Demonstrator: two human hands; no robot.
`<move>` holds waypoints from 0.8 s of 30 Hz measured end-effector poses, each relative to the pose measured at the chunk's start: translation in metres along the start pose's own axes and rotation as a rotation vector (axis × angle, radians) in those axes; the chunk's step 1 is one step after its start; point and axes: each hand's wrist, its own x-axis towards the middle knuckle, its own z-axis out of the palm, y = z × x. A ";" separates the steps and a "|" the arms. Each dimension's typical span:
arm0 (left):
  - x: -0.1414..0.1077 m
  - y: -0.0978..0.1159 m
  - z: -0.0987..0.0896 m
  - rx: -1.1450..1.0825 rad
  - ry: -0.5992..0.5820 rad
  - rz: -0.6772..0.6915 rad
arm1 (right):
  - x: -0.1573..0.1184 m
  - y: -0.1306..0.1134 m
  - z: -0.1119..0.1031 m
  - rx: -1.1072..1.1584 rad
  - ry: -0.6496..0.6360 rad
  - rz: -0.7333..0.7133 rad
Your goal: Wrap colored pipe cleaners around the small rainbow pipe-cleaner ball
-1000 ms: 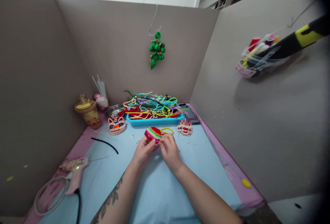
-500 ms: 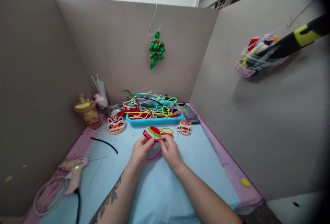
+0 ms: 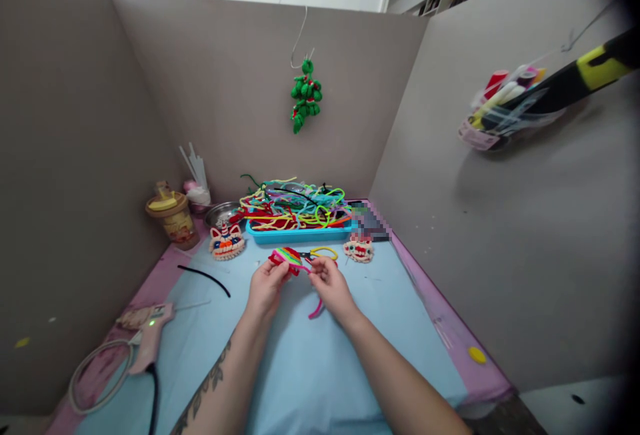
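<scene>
Gripping an oblong, fuzzy rainbow-striped piece (image 3: 287, 257) in the left hand (image 3: 267, 286), pinched its thin, fuzzy pink strand (image 3: 315, 311), leading rightward, with the right hand (image 3: 331, 287)

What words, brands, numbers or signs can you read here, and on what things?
No text is readable.
Tan cup with a brown lid: printed front, too small to read.
Pale pink rectangular label on the clear plastic hanging holder: too blurred to read.

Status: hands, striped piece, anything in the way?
Left hand gripping striped piece. Right hand pinching pink strand. Yellow-handled tool just beyond right hand.
</scene>
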 end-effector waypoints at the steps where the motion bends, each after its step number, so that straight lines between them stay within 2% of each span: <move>1: 0.001 0.002 -0.002 -0.011 0.007 0.013 | 0.001 0.000 0.000 0.025 -0.034 0.035; 6: 0.006 0.007 -0.009 -0.104 0.038 0.084 | 0.001 -0.005 -0.003 0.031 -0.228 0.177; 11: 0.006 0.009 -0.008 -0.146 0.013 0.107 | -0.002 -0.008 -0.006 -0.133 -0.305 0.110; 13: 0.005 0.008 -0.006 -0.150 0.005 0.101 | -0.002 -0.009 -0.007 -0.135 -0.313 0.140; 15: 0.005 0.006 -0.004 -0.150 0.008 0.098 | -0.002 -0.011 -0.007 -0.052 -0.280 0.203; 17: 0.005 0.003 -0.003 -0.140 0.010 0.098 | 0.000 -0.013 -0.007 0.075 -0.175 0.200; 20: 0.004 -0.003 -0.001 -0.125 0.017 0.072 | 0.000 -0.016 -0.007 0.201 -0.012 0.095; 24: 0.002 -0.009 0.002 -0.160 0.044 -0.004 | -0.004 -0.019 -0.006 0.164 0.070 -0.011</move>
